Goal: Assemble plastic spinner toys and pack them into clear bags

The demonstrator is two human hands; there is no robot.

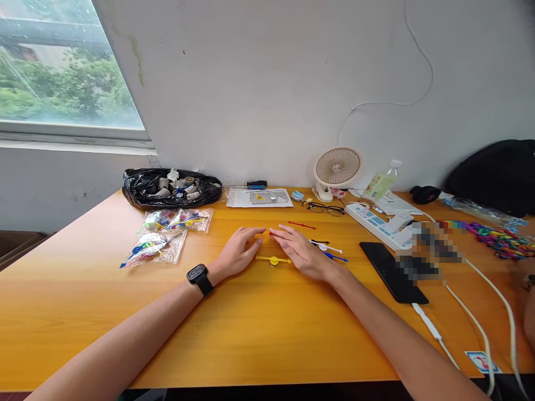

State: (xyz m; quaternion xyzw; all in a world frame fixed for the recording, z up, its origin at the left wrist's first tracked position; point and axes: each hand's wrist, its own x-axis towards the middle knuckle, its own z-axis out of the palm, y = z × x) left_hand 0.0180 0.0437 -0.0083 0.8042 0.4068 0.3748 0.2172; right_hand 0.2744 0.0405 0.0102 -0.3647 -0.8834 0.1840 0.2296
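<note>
My left hand (241, 250), with a black watch on its wrist, rests near the middle of the table, fingers stretched and thumb apart; nothing shows in it. Opposite it, my right hand (307, 253) lies with fingers extended to the left. A small red piece (271, 234) shows at its fingertips, mostly hidden. Between the hands is a yellow arrow spinner (273, 260), its right end close to my right hand. Beyond that hand lies a red arrow (301, 225). To its right are a white arrow (325, 247), a blue arrow (335, 257) and a black arrow (321, 241).
Clear bags of coloured parts (152, 248) and a black bag (134, 186) stand left. At the back are a screwdriver (256, 185), a fan (337, 167) and glasses (324, 208). A phone (390, 273), power strip (376, 225), bottle (381, 184) and cables sit right.
</note>
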